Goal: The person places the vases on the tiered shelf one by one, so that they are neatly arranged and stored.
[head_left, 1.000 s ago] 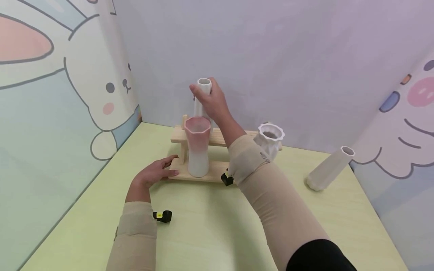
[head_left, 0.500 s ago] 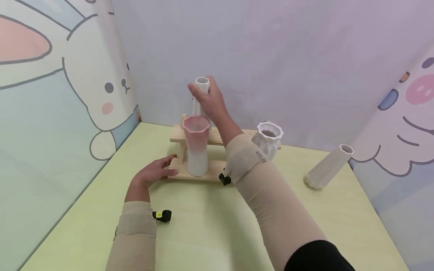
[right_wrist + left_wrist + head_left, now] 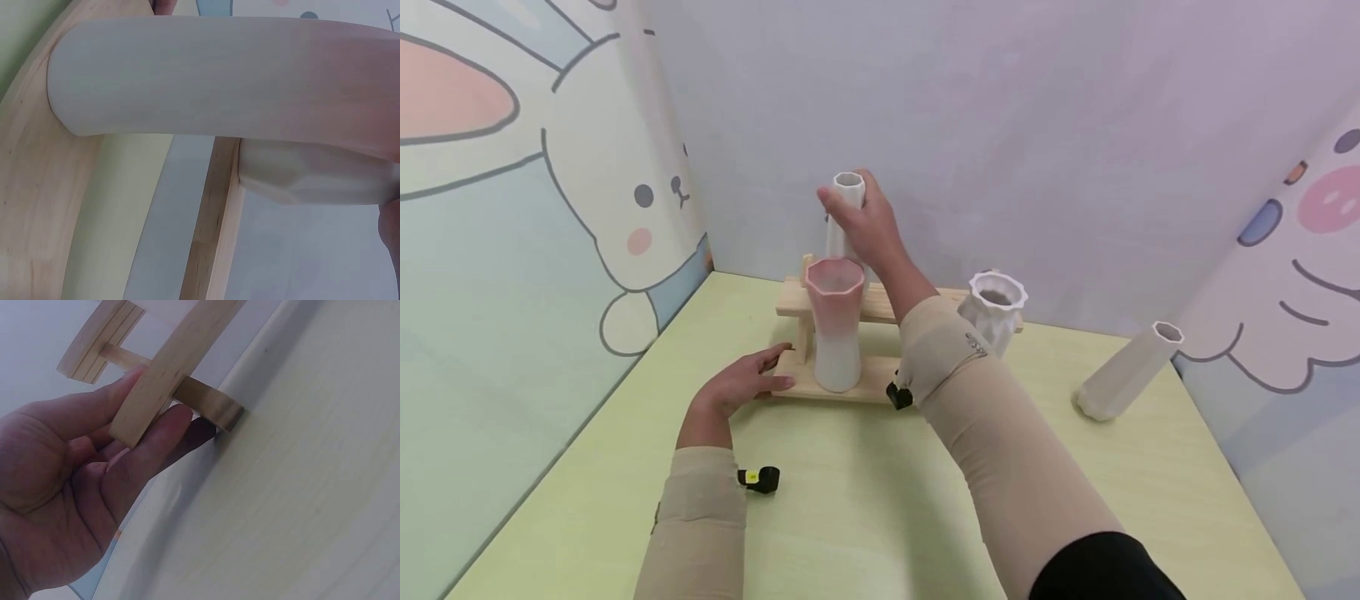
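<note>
We are gripping a slim, white, faceted vase in our right hand, the thumb wrapping its left side just below the mouth and the other fingers curling round behind, where we are not seeing all of them. The vase is standing upright, and in the right wrist view its base is meeting the upper plank of a two-tier pale wooden stand. Our left hand is pinching the left end of the lower plank between thumb and fingers.

The relation that a move is turning on, as we are judging it, is that upright long axis: the vase is running straight down from the right fingers to the plank, while the left hand is holding lower and off to the left. The right hand is plainly the nearer one. Just in front, a flared pink-to-white vase is standing on the lower plank, masking the slim vase's lower part in the head view.

Farther right, a white pleated vase with a scalloped rim is hiding its base behind our beige sleeve. Well apart, a tapering off-white vase is slanting on the pale yellow-green counter; we cannot tell whether it is truly tilting.
</note>
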A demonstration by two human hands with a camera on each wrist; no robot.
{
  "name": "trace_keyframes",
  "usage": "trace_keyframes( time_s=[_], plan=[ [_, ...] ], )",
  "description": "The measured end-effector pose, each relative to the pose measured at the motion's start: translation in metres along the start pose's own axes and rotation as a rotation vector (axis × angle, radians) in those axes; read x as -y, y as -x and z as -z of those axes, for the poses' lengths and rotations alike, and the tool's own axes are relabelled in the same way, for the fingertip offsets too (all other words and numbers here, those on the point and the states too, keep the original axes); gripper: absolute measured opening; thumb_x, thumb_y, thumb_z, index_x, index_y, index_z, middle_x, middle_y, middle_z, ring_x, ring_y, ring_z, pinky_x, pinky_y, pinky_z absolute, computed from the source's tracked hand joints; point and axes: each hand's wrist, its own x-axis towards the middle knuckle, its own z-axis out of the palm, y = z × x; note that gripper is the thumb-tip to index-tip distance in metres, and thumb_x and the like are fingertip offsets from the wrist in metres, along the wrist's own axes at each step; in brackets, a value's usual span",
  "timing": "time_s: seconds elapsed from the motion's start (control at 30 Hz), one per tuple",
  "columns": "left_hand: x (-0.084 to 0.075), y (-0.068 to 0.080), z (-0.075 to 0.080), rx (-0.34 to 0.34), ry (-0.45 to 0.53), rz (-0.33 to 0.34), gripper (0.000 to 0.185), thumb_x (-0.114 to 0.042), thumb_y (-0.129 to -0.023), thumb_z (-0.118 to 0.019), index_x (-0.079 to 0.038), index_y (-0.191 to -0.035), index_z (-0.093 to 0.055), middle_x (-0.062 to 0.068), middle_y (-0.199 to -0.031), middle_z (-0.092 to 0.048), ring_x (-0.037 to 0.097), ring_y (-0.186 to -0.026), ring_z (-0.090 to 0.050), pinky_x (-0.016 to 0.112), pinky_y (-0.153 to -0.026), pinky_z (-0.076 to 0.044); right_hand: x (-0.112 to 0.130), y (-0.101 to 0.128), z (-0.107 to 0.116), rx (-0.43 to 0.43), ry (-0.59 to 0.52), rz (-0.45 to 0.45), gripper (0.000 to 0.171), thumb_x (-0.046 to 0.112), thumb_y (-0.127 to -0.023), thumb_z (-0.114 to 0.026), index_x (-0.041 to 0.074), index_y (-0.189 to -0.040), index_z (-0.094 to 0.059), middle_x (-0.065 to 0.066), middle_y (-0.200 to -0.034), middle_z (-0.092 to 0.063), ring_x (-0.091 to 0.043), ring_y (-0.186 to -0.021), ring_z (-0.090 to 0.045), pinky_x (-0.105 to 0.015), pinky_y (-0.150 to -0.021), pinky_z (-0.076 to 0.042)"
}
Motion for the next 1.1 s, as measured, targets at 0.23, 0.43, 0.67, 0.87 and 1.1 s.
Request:
trace_keyframes(
  time_s=[0.23, 0.43, 0.67, 0.87, 1.1],
  plan=[
    [-0.001, 0.001, 0.0, -0.01, -0.016, 0.009, 0.08, -0.034, -0.082, -0.07, -0.027, -0.147, -0.024, 0.002, -0.151, -0.022, 0.024, -0.122, -0.044, 0.043, -0.094, -0.042, 0.001, -0.001, 0.002, 0.037, -0.032, 0.021, 0.041, 0.042, -0.084, -0.066, 0.018, -0.112, -0.047, -0.006, -0.089, -0.061, -0.021, -0.08, -0.058, -0.034, -0.067, -0.049],
    [0.0, -0.001, 0.0, -0.004, 0.001, 0.005, 0.08, -0.033, -0.082, -0.07, -0.028, -0.147, -0.024, 0.002, -0.151, -0.023, 0.024, -0.121, -0.046, 0.042, -0.094, -0.043, 0.001, 0.0, 0.002, 0.018, -0.013, 0.01, 0.045, 0.045, -0.083, -0.065, 0.019, -0.115, -0.047, -0.005, -0.091, -0.06, -0.019, -0.082, -0.058, -0.034, -0.068, -0.049],
    [0.001, -0.001, 0.0, 0.01, 0.04, 0.007, 0.079, -0.031, -0.082, -0.071, -0.029, -0.147, -0.026, 0.002, -0.152, -0.019, 0.022, -0.124, -0.041, 0.041, -0.093, -0.043, -0.001, 0.002, 0.003, 0.018, -0.011, -0.001, 0.046, 0.046, -0.082, -0.065, 0.019, -0.115, -0.047, -0.004, -0.091, -0.06, -0.019, -0.082, -0.057, -0.033, -0.069, -0.048],
    [0.001, 0.0, -0.002, 0.014, 0.035, 0.005, 0.079, -0.032, -0.082, -0.07, -0.029, -0.147, -0.025, 0.001, -0.151, -0.021, 0.022, -0.122, -0.044, 0.041, -0.093, -0.043, 0.003, 0.004, 0.005, 0.036, -0.012, -0.021, 0.052, 0.045, -0.082, -0.067, 0.019, -0.121, -0.043, -0.004, -0.096, -0.059, -0.019, -0.086, -0.056, -0.032, -0.071, -0.048],
    [0.0, -0.004, -0.002, 0.021, 0.018, -0.012, 0.081, -0.035, -0.081, -0.071, -0.028, -0.147, -0.025, 0.001, -0.152, -0.021, 0.022, -0.122, -0.044, 0.041, -0.092, -0.044, 0.011, 0.015, 0.017, 0.014, -0.079, -0.042, 0.081, 0.041, -0.079, -0.07, 0.03, -0.142, -0.019, 0.001, -0.122, -0.048, -0.015, -0.104, -0.052, -0.032, -0.082, -0.048]
  ],
)
